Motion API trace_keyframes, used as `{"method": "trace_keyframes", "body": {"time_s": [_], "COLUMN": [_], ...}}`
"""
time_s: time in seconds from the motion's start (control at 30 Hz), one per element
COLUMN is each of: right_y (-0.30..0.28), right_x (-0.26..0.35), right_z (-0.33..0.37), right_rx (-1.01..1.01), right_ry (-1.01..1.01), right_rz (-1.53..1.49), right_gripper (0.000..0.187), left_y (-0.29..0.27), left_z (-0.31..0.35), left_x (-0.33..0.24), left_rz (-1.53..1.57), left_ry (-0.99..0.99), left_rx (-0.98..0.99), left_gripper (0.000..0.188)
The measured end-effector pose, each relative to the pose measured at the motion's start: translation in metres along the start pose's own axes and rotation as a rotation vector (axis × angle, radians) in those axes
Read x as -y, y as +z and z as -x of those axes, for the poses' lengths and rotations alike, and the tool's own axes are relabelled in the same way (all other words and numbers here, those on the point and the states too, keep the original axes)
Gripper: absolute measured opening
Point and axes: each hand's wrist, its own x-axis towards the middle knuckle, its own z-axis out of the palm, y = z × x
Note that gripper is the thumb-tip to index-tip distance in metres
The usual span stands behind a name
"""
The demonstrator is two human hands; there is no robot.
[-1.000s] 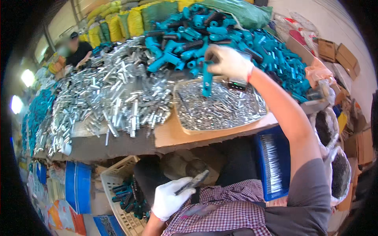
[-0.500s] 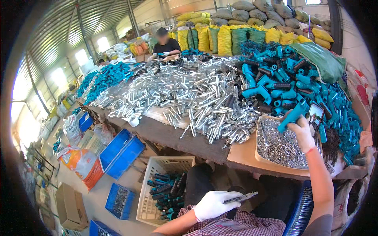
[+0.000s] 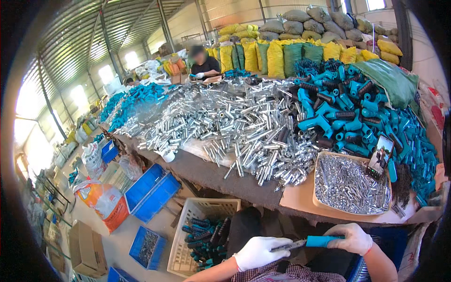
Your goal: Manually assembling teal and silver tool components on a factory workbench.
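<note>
Item: assembly, insertion step, as I judge it. My left hand (image 3: pixel 257 252) grips a slim metal pin (image 3: pixel 287 246); my right hand (image 3: pixel 351 238) is closed round a blue plastic handle (image 3: pixel 322 241), both low over my lap, pin tip meeting the handle's end. Next calls for straight alignment and a firm push. Nearby: white basket (image 3: pixel 203 209) of finished pieces, tray of small pins (image 3: pixel 350 185).
</note>
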Motion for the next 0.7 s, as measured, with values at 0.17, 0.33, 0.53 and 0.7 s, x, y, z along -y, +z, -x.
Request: {"method": "trace_keyframes", "body": {"time_s": [0.17,0.33,0.53,0.7], "right_y": [-0.001,0.01,0.029,0.043], "right_x": [0.0,0.001,0.011,0.008], "right_z": [-0.009,-0.011,-0.006,-0.005], "right_rx": [0.183,0.294,0.165,0.213], "right_ry": [0.031,0.03,-0.012,0.058], "right_rz": [0.012,0.054,-0.004,-0.125], "right_gripper": [0.039,0.042,0.039,0.037], "left_y": [0.004,0.008,0.01,0.004], "left_z": [0.004,0.009,0.008,0.007], "left_x": [-0.002,0.0,0.002,-0.01], "left_rz": [0.004,0.032,-0.051,-0.043], "left_ry": [0.054,0.061,0.046,0.016], "left_rx": [0.114,0.116,0.123,0.284], "left_gripper": [0.041,0.044,0.052,0.057]}}
